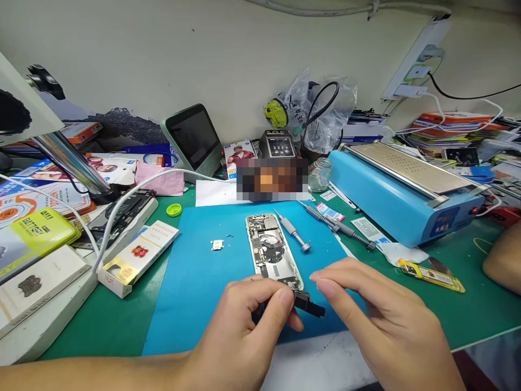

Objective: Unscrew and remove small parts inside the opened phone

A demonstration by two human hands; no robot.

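Bare hands on this one, folks. The left hand, at the front edge of the blue mat, has a broad, rounded thumb with a short, plain-looking nail and slimmer fingers tucked next to it. Its wrist is bare too, same with the forearm by the mat's front left corner, at least the stretch I can see. Right hand, around the mat's front right corner, looks like a match: longish tapered fingers, rounded tips, bare down to the wrist.
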